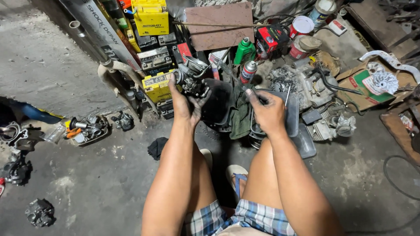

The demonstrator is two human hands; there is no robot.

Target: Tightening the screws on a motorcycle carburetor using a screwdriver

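The left hand (187, 102) is closed around a grimy carburetor (191, 76), lifted just above and ahead of it, clear of the floor. Judged from this, the work goes best with the part kept steady and turned toward the light, so the tool meets it squarely. The right hand (267, 111) pinches a thin metal tool (287, 95), fingers narrow, over a dark plastic tray (293, 118). 2 spray cans (248, 72) stand just beyond.

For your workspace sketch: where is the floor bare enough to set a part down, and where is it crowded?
Bare concrete floor lies left of the knees, between the black rag and the small engine part. Crowded ahead: batteries, spray cans, engine block.
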